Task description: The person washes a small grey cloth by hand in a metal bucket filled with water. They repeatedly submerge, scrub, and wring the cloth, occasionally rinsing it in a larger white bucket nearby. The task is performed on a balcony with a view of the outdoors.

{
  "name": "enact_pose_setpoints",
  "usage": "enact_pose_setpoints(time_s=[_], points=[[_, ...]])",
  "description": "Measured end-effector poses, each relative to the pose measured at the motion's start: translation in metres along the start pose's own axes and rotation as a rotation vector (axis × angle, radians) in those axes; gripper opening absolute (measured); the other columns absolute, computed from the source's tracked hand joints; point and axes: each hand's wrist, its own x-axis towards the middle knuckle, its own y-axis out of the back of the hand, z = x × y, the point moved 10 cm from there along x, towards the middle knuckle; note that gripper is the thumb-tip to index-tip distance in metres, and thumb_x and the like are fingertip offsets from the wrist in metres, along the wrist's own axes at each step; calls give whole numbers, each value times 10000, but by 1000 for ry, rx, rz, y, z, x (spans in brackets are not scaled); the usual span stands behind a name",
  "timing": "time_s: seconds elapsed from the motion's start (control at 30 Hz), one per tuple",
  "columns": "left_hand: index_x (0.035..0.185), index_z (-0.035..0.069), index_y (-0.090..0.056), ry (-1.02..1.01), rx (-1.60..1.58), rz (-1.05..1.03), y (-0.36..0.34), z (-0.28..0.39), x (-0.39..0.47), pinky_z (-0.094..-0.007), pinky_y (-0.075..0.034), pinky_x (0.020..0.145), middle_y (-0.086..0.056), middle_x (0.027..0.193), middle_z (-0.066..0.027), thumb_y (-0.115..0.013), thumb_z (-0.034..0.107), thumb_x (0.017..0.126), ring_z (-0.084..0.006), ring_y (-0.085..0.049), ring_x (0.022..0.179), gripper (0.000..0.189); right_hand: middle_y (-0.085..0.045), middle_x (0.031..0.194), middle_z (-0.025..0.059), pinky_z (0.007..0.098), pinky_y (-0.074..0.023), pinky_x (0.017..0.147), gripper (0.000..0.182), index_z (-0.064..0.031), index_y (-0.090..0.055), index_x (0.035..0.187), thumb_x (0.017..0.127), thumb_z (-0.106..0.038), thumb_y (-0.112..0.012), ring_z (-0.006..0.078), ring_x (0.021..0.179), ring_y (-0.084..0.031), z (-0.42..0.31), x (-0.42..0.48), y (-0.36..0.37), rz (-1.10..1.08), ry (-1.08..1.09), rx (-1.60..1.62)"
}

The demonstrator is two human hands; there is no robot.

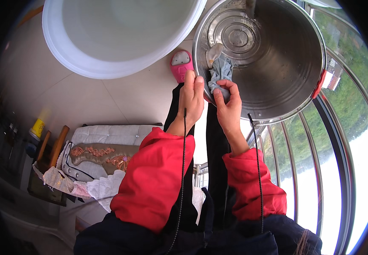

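A large stainless steel pot (276,63) with ridged walls and a red handle cover stands tilted in front of me, its mouth towards the camera. My left hand (192,98) is at the pot's near left rim, its fingers around the outside edge. Inside the rim, my right hand (230,105) pinches a crumpled light-blue cloth (221,71) between thumb and fingers, against the pot's wall. Touching the cloth's upper end is a whitish piece of cloth (214,54). A blurred dark stick-like thing hangs over the pot's far edge.
A big white plastic tub (120,71) is at the upper left. My pink slipper (181,65) is between tub and pot. Metal railings (313,153) run along the right. A grey tufted cushion (113,134) with an embroidered brown cloth and a yellow cup (38,128) are at the left.
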Motion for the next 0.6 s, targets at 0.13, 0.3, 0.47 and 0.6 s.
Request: enact_pose_setpoints(time_s=[0.13,0.3,0.47,0.6], points=[[810,37,-388,-82,83,30,7,3,13,-329,-335,468,-398,539,-23,-357,243,944,-118,-380,495,248,-558,905,81,303,-410,743,211,-81,-565,1000,792,-109,-595,205,864,-495,-2,0,-3,6,-15,18],[793,64,-395,169,-69,-39,-2,0,6,-270,-352,376,-385,548,7,-386,258,937,-83,-414,488,242,-561,904,82,302,-409,742,206,-78,-568,994,791,-104,-591,206,860,-501,2,1,2,24,16,12],[806,71,-376,34,-62,-35,1,-4,3,-253,-354,349,-379,546,3,-376,270,943,-72,-429,469,242,-571,884,78,301,-402,758,199,-71,-571,982,787,-99,-597,206,854,-507,-4,0,0,25,55,21],[799,67,-379,120,-39,-85,-2,-1,7,-260,-362,356,-387,528,-7,-369,289,945,-84,-421,425,265,-573,877,66,301,-404,753,196,-73,-573,979,787,-99,-601,198,846,-506,-5,1,1,29,71,9]])
